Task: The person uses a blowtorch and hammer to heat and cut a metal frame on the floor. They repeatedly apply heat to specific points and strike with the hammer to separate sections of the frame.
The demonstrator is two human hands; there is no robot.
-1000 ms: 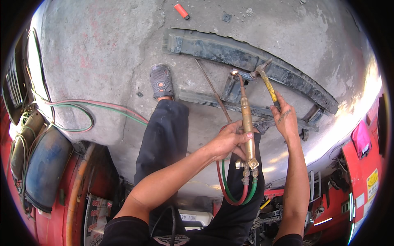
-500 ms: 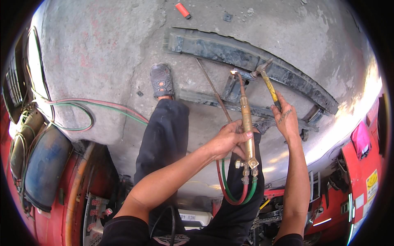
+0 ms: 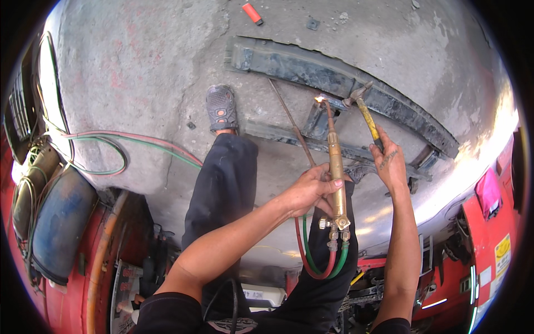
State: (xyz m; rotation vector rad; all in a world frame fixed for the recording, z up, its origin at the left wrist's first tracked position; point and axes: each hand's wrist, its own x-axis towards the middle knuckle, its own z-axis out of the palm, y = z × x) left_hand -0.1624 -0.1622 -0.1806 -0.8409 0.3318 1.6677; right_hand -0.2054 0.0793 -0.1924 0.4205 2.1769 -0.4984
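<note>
My left hand [image 3: 312,191] is wrapped round a brass gas torch [image 3: 335,161]. The torch's copper tip points away from me, and a bright glow [image 3: 320,99] shows at its end, against a bracket on a dark metal frame [image 3: 311,64]. In my right hand [image 3: 388,158] is a hammer [image 3: 365,116] with a yellow handle and black grip; its head rests at or just over the frame, right of the glow. A thin rusty rod [image 3: 289,114] slants up from my left fingers; whether they hold it I cannot tell. Red and green hoses [image 3: 329,273] leave the torch's rear.
An orange-red lighter [image 3: 252,14] lies on the concrete floor beyond the frame. Red and green hoses [image 3: 117,136] loop across the floor at left, near a blue tank [image 3: 65,222]. My left shoe [image 3: 221,107] stands left of the frame. Red vehicle parts flank both sides.
The view has shifted slightly. The glow at the torch tip looks a little brighter. Both hands keep their holds and nearly the same places.
</note>
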